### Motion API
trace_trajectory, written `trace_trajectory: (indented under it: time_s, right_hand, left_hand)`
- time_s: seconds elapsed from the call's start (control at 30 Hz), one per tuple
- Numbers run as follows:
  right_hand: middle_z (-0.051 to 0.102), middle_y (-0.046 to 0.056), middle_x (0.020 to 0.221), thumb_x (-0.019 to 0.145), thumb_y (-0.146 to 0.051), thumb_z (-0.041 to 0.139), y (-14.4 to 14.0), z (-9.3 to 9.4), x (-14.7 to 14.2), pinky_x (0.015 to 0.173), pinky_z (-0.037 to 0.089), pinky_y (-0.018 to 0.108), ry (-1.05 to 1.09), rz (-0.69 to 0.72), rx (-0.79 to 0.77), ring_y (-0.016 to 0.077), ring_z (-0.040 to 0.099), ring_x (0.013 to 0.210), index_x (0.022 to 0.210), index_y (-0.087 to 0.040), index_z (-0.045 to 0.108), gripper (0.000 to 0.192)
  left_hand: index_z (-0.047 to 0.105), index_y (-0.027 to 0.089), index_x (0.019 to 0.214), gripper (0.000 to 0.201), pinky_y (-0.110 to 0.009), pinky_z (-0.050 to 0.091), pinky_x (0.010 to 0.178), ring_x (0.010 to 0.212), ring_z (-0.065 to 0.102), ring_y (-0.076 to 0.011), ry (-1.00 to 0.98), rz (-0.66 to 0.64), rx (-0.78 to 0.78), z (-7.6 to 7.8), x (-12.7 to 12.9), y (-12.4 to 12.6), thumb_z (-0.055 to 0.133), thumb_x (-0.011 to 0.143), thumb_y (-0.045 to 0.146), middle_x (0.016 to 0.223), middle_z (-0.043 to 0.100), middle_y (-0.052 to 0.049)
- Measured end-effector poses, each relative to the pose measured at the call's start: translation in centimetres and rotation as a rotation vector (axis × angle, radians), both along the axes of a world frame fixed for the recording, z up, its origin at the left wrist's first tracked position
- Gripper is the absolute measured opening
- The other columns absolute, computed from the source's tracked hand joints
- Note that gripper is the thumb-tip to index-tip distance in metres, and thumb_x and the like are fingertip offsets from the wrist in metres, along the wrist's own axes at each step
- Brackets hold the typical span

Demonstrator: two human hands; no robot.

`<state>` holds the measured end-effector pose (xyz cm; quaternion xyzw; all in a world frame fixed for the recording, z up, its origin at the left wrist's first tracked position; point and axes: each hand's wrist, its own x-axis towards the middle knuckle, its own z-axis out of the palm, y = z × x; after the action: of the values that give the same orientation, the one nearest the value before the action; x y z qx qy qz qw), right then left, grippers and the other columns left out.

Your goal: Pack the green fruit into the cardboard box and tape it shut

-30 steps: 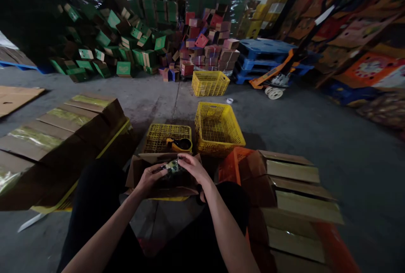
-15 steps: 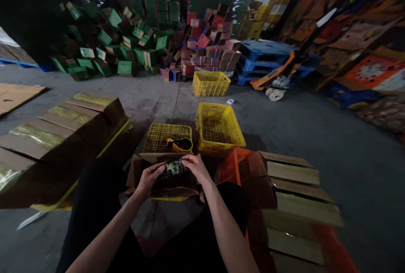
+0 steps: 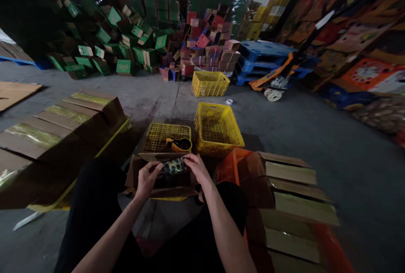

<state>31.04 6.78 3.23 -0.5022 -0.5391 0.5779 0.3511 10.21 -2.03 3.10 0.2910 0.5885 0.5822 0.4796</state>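
A small packet (image 3: 174, 166) in shiny clear wrap, with dark and pale green patches, is stretched level between my hands. My left hand (image 3: 148, 177) pinches its left end, and my right hand (image 3: 195, 166) pinches the right end. Both hands are over an open cardboard box (image 3: 134, 171) that stands between my knees; its inside is dark, and I cannot make out the contents. Just beyond the box, a yellow and black tape dispenser (image 3: 179, 144) lies on an upturned yellow crate (image 3: 155, 134).
Taped cartons (image 3: 58, 123) fill a crate on my left. Folded-open cartons (image 3: 291, 184) stand in an orange crate (image 3: 233, 167) on my right. Ahead are an open yellow crate (image 3: 218, 127), a further yellow crate (image 3: 210, 84), blue pallets (image 3: 264, 55) and a pallet jack (image 3: 275, 74).
The packet has been turned slightly and pulled straighter, showing more of its patterned face. Both hands stay at its ends. The whole view has shifted a little.
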Motion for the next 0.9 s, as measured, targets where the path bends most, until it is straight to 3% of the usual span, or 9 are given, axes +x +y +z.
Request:
trace_trajectory:
  time_s: [0.1,0.23,0.3,0.43,0.6,0.77,0.9]
  right_hand:
    - [0.067,-0.001,0.081,0.073,-0.047,0.069,-0.1,0.2,0.0,0.078,0.045,0.03,0.018,-0.03,-0.007,0.0182,0.06,0.081,0.084,-0.021,0.069,0.028]
    - [0.067,-0.001,0.083,0.073,-0.049,0.071,-0.2,0.5,0.2,0.077,0.047,0.03,0.034,-0.036,-0.03,0.019,0.061,0.084,0.085,-0.022,0.07,0.029]
    - [0.067,0.0,0.085,0.073,-0.05,0.071,-0.3,0.6,0.2,0.078,0.048,0.03,0.046,-0.034,-0.044,0.0194,0.062,0.085,0.085,-0.023,0.07,0.03]
    - [0.068,0.0,0.088,0.073,-0.048,0.071,-0.5,0.9,0.0,0.075,0.049,0.03,0.083,-0.017,-0.08,0.0188,0.063,0.083,0.089,-0.022,0.071,0.03]
    - [0.071,0.001,0.092,0.072,-0.045,0.073,-0.4,1.3,-0.1,0.073,0.05,0.03,0.146,0.018,-0.114,0.0189,0.064,0.083,0.096,-0.023,0.072,0.033]
    - [0.068,-0.001,0.084,0.073,-0.041,0.072,-0.3,1.8,0.0,0.079,0.049,0.033,0.149,0.05,-0.049,0.018,0.062,0.081,0.088,-0.023,0.071,0.023]
    - [0.071,0.0,0.091,0.076,-0.035,0.07,-0.7,3.2,-0.2,0.093,0.047,0.038,0.116,0.157,0.083,0.0208,0.064,0.093,0.086,-0.024,0.073,0.015]
  left_hand:
    - [0.072,0.017,0.103,0.055,-0.032,0.061,0.07,0.078,0.072,-0.0223,-0.105,-0.021,-0.035,0.4,0.3,-0.2,0.081,0.069,0.059,0.083,0.073,-0.004]
    - [0.069,0.017,0.118,0.066,-0.032,0.059,0.075,0.094,0.071,-0.0247,-0.185,-0.098,-0.047,0.6,0.7,-0.6,0.084,0.068,0.057,0.103,0.074,-0.009]
    - [0.072,0.015,0.109,0.061,-0.029,0.057,0.073,0.092,0.07,-0.0235,-0.128,-0.126,-0.043,0.6,0.8,-0.7,0.086,0.066,0.055,0.103,0.075,-0.01]
    - [0.077,0.013,0.089,0.047,-0.021,0.048,0.063,0.071,0.063,-0.0155,0.023,-0.078,-0.02,0.2,0.8,-0.8,0.08,0.072,0.057,0.075,0.071,-0.002]
    - [0.076,0.014,0.084,0.044,-0.02,0.042,0.058,0.062,0.058,-0.0122,-0.005,-0.078,-0.014,-0.3,0.4,-0.8,0.08,0.073,0.057,0.067,0.067,0.001]
    - [0.077,0.013,0.094,0.054,-0.024,0.048,0.067,0.074,0.065,-0.018,-0.094,-0.063,-0.072,-0.5,0.2,-0.8,0.084,0.066,0.058,0.079,0.074,-0.004]
    - [0.074,0.018,0.112,0.061,-0.028,0.054,0.073,0.084,0.07,-0.0208,-0.213,-0.133,-0.177,-0.1,0.3,-0.7,0.081,0.07,0.062,0.103,0.075,-0.008]
